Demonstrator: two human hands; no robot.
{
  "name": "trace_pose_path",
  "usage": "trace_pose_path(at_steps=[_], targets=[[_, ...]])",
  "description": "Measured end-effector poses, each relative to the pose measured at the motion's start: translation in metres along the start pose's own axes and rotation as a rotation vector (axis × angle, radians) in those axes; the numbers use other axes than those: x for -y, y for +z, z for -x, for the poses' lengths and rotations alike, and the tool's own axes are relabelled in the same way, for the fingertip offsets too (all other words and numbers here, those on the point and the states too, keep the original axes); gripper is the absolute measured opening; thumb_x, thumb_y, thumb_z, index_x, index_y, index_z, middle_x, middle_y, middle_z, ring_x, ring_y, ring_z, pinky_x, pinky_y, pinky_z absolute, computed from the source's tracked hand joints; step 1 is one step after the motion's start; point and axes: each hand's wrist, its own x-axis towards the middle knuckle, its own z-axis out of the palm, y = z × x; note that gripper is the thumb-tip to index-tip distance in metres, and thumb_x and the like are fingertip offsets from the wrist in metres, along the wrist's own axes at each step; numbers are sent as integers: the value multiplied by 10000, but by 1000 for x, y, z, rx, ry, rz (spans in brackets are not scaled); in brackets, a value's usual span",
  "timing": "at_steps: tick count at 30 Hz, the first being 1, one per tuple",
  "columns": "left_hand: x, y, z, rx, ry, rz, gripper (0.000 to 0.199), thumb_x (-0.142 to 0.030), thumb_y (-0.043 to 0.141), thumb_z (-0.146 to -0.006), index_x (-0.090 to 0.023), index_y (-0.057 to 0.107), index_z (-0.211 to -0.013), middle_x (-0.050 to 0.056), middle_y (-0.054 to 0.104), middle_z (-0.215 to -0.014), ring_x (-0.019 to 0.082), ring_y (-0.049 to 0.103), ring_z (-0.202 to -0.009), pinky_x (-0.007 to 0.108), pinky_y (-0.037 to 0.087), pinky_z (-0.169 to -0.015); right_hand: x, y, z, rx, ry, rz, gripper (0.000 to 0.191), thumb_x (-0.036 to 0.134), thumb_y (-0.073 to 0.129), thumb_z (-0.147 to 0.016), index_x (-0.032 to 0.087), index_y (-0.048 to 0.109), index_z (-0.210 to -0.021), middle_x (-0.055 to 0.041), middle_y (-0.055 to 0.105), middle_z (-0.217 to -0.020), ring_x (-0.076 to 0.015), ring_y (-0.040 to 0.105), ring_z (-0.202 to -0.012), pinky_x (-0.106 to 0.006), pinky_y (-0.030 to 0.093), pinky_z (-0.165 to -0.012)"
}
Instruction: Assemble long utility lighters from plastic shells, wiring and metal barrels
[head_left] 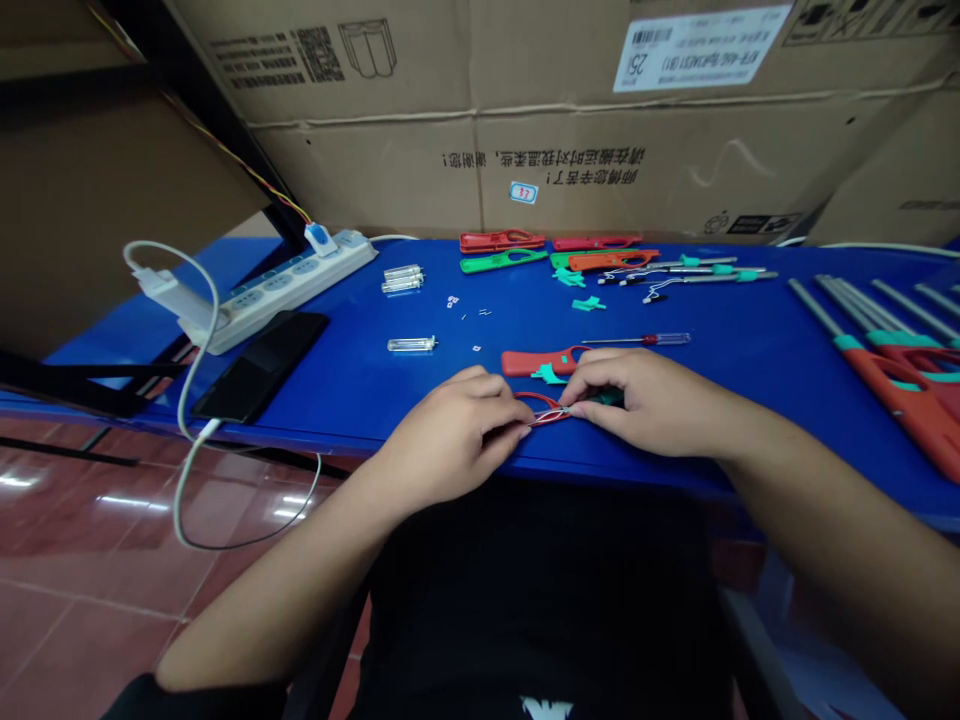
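Near the front edge of the blue table, my left hand (469,425) has its fingers pinched at the left side of a red looped casing piece (541,398) with thin white wires across it. My right hand (645,400) pinches the right end of the same piece; something dark green lies under its fingers. Just behind the hands is a red lighter-shaped casing (534,362), with a teal plastic part (549,375) in front of it. A screwdriver (660,339) with a clear purplish handle lies behind my right hand.
Casing halves (504,260), metal tubes (720,272) and clear cylinders (412,344) lie farther back. At the right are orange lighters (889,385); at the left, a phone (261,366) and a power strip (281,290). A cardboard box (390,170) stands behind.
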Motion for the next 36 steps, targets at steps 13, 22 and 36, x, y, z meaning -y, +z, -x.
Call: trace_pose_path(at_steps=[13,22,36], targets=[[0,-2,-6,6,-108,146,146,-101,578,-876,-173,704,-892,20,682,-851,173,594,-854,312,468,-803,-6,3,1,12,-60,-79,161,303,599,-917,281,745,-982,-25,710,-1004,-202,652,-959,-342,485,-889],[13,-21,10,-31,-144,85,254,-203,649,-906,-204,680,-1159,30,661,-1009,140,624,-885,251,502,-753,-4,2,0,9,-44,-73,182,311,601,-900,263,751,-989,-32,707,-985,-191,644,-893,-332,490,-813],[24,-23,-7,-108,-134,-70,146,-183,648,-881,-178,644,-1028,8,669,-871,150,618,-779,269,450,-693,0,1,-1,31,-32,-41,163,284,601,-890,244,747,-949,-36,729,-962,-208,647,-934,-361,496,-865]])
